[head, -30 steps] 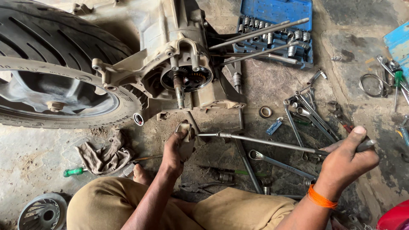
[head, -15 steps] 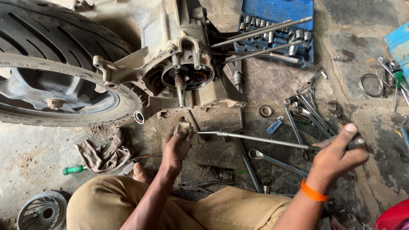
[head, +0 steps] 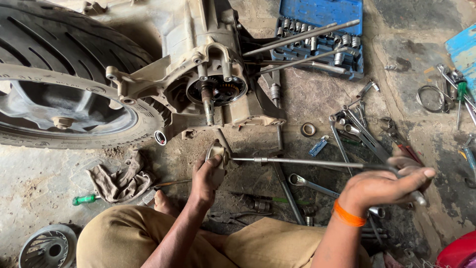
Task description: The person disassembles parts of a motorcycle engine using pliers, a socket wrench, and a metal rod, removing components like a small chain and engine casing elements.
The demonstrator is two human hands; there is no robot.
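My left hand point(head: 207, 174) grips a small round metal part point(head: 216, 152) on the ground just below the engine case point(head: 213, 74). A long steel bar wrench point(head: 317, 163) runs from that part to the right. My right hand point(head: 389, 183) lies over the bar's far end with fingers stretched out flat; an orange band sits on the wrist. The engine case shows an open round housing with a shaft point(head: 208, 101) pointing down toward my left hand. A black tyre point(head: 64, 79) on its wheel is joined to the case at the left.
A blue socket set case point(head: 322, 34) lies at the top. Several spanners point(head: 357, 129) lie on the dirty floor at right, more tools at the far right edge. A grey rag point(head: 119, 178), a green-handled screwdriver point(head: 87, 199), pliers point(head: 235, 216) and a round metal cover point(head: 47, 247) lie near my knees.
My right hand has opened out over the bar's end, fingers now stretched flat. The left hand stays on the round part.
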